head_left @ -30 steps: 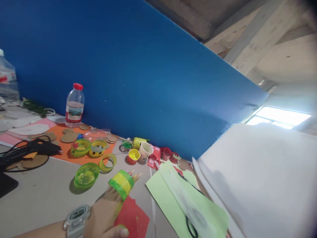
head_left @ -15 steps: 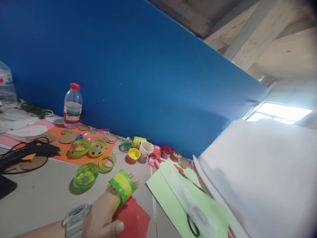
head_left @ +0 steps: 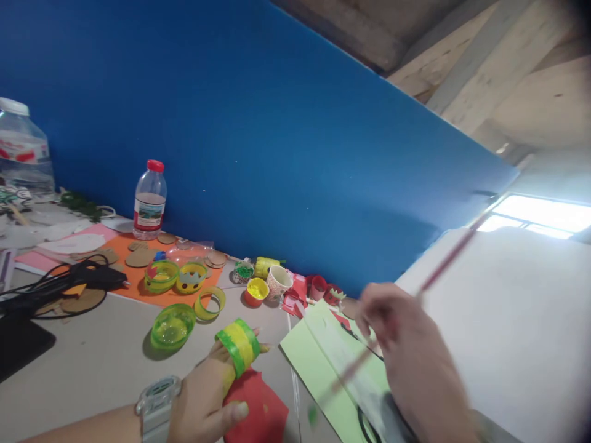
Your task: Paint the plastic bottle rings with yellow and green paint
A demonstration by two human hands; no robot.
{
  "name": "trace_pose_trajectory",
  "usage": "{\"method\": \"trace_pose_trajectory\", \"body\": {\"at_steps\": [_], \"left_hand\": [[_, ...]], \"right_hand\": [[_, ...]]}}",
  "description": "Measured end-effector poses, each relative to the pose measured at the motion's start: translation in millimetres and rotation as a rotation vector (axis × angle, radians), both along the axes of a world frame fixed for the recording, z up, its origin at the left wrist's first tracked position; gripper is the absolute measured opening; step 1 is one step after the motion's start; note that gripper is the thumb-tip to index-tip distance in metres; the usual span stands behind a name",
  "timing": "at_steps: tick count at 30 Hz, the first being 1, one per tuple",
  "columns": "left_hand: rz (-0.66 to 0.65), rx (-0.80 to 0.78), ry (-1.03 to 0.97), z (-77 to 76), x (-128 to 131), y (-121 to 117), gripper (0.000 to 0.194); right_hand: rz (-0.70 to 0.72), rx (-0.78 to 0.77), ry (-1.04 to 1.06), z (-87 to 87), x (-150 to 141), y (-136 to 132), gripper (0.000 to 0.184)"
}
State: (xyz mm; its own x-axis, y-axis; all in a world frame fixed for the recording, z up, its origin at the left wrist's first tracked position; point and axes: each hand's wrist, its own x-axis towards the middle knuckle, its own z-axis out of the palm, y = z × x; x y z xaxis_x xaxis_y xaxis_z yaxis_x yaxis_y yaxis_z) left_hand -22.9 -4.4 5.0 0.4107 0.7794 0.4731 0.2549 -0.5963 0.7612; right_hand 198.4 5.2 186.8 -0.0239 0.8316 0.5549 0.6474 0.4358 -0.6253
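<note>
My left hand (head_left: 203, 387) rests low over the desk, a watch (head_left: 159, 406) on its wrist. Its fingers pass through a ring painted green and yellow (head_left: 239, 347), which sits round them; the thumb stands apart over red paper (head_left: 256, 406). From the right, my right hand (head_left: 397, 332) has closed round a thin paintbrush (head_left: 446, 264), blurred by motion. The brush slants down left to a green tip (head_left: 313, 415). Left of the ring are a green bowl-like piece (head_left: 173, 329) and a yellow-green ring (head_left: 210, 304).
Paint cups (head_left: 256, 292) and a patterned paper cup (head_left: 279, 283) stand by the blue partition (head_left: 277, 154). Pale green paper (head_left: 309, 357) lies right, with scissors (head_left: 367, 424) partly covered. Orange paper (head_left: 157, 298), a glue gun (head_left: 108, 277) with cable, and bottles (head_left: 150, 206) are left.
My right hand has come into view from the right with a paintbrush. The view has turned slightly left; my left hand keeps the ring on its fingers.
</note>
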Motion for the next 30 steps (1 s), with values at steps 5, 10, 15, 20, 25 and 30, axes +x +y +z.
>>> {"method": "trace_pose_trajectory", "body": {"at_steps": [5, 10, 15, 20, 25, 30], "left_hand": [[0.043, 0.039, 0.055, -4.6, -0.8, 2.0, 0.063], [-0.008, 0.045, 0.041, -1.7, 0.5, 3.2, 0.066], [0.041, 0.040, 0.062, -3.2, 1.6, 2.3, 0.067], [0.020, 0.054, 0.053, -4.3, 1.1, 3.5, 0.065], [0.020, 0.076, 0.059, -3.9, 1.3, 3.9, 0.064], [0.026, 0.076, 0.086, -1.5, 0.9, 3.1, 0.065]], "right_hand": [[0.053, -0.158, 0.059, -23.8, -18.9, 38.2, 0.031], [0.124, -0.199, 0.032, -52.8, -36.7, 56.9, 0.031], [0.168, -0.174, -0.008, -83.1, -44.2, 70.8, 0.029], [0.186, -0.152, -0.036, -100.5, -48.0, 79.0, 0.027], [0.160, -0.139, -0.033, -107.3, -53.9, 81.9, 0.032], [0.158, -0.132, -0.021, -116.2, -56.9, 94.0, 0.031]]}}
